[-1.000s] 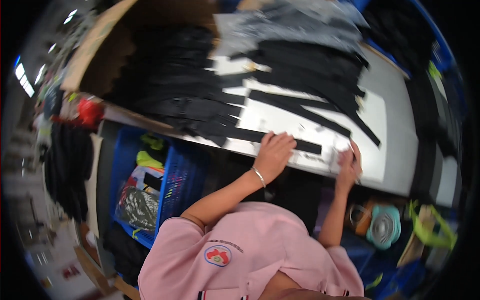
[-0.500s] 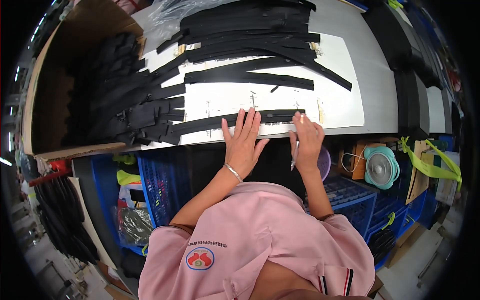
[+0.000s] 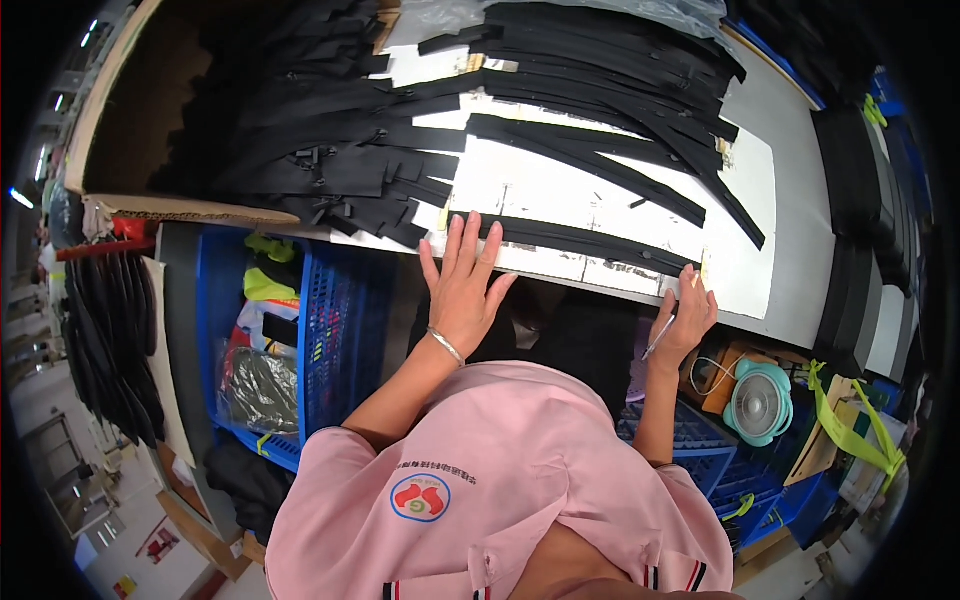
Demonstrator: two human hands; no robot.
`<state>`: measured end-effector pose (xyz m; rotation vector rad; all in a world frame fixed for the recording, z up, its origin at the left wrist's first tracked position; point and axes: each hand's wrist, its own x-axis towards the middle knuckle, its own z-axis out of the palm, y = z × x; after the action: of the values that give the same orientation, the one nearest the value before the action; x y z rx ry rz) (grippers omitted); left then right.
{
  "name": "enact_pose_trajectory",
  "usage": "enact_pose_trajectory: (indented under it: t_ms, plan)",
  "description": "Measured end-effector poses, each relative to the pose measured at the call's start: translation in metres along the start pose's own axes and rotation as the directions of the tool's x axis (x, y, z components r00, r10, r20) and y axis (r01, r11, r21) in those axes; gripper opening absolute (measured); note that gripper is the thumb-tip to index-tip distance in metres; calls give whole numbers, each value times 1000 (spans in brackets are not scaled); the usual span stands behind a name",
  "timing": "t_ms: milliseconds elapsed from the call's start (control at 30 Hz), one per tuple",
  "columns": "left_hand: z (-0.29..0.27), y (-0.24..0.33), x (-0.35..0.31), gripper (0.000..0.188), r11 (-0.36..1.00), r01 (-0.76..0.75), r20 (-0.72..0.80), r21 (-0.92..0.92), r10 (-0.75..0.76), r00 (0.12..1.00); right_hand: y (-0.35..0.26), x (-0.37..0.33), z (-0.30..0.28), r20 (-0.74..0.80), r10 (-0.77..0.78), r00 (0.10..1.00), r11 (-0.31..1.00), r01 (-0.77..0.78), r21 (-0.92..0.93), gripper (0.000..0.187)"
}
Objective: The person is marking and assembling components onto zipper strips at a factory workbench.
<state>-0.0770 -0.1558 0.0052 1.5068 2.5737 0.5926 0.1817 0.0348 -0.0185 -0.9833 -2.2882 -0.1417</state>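
Note:
A long black zipper [image 3: 590,244] lies along the near edge of a white marked board [image 3: 745,225]. Flat over its left end rests my left hand [image 3: 462,285], fingers spread and holding nothing. My right hand [image 3: 688,325] has its fingertips at the zipper's right end, beside a yellowish mark on the board. A slim pen [image 3: 657,338] is tucked in that same hand, pointing down toward me. Beyond, more black zippers [image 3: 600,170] lie loosely across the board, some crossing, with a thicker layered bunch behind them.
A cardboard box [image 3: 120,190] at the left spills a heap of black strips [image 3: 330,170] onto the grey table [image 3: 810,200]. Below the table edge stand a blue crate [image 3: 335,340] and a teal fan [image 3: 758,402]. Clear plastic sheeting [image 3: 650,12] lies at the back.
The view has turned, shifting the table rightward in the picture. On the board, my left hand has moved left along the zipper and my right hand right; the zipper's right end now reaches the yellowish mark.

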Motion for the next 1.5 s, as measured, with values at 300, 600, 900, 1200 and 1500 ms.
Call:
enact_pose_trajectory:
  t_ms: [300, 600, 900, 1200, 1500]
  plan:
    - [5, -6, 6, 73, 992, -19, -52, -127, 12, 999, -7, 10, -16, 103, 0, 995, 999, 5, -52, 38]
    - [9, -8, 6, 71, 985, -9, -72, -170, -4, 997, -120, 76, 0, 472, 257, 843, 597, -523, 609, 28]
    - [5, -8, 7, 75, 988, -11, -82, -154, -1, 997, -173, 98, 57, 595, 146, 791, 413, -595, 690, 17]
    - [8, -10, 7, 77, 984, -17, -111, -175, -3, 994, -176, 95, 62, 502, 104, 858, 521, -477, 708, 15]
    - [11, -9, 7, 78, 985, -15, -115, -169, -5, 993, -172, 93, 61, 523, 61, 850, 495, -481, 724, 15]
